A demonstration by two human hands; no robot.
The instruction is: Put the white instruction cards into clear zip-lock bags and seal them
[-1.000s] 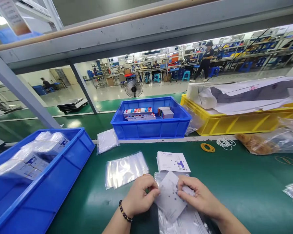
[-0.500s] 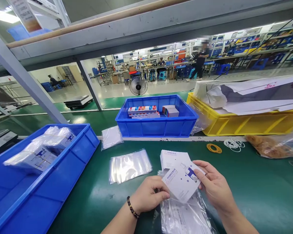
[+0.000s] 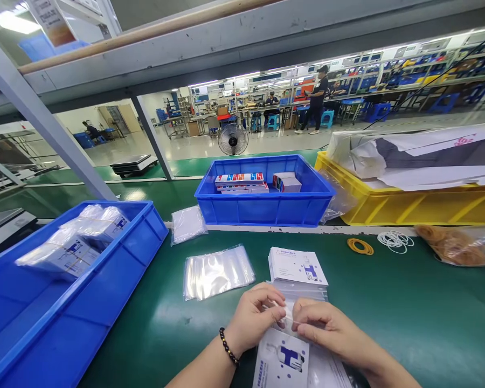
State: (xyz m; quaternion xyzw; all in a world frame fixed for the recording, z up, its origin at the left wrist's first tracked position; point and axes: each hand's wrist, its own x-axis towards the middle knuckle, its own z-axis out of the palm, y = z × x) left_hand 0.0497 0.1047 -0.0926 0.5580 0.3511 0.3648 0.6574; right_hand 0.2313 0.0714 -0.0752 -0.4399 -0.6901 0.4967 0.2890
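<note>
The left hand (image 3: 261, 315) and right hand (image 3: 323, 326), close together, pinch clear plastic (image 3: 289, 325). The printed card (image 3: 285, 360), held up between them half a second ago, now lies just below, over bagged cards (image 3: 327, 372).

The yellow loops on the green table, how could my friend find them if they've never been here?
Look for the big yellow bin at the back right. On the green table, in front of the bin's left end, lie the yellow loops. They make a neat, orange-yellow ring, while the white loops just to their right are a loose tangle.
</note>
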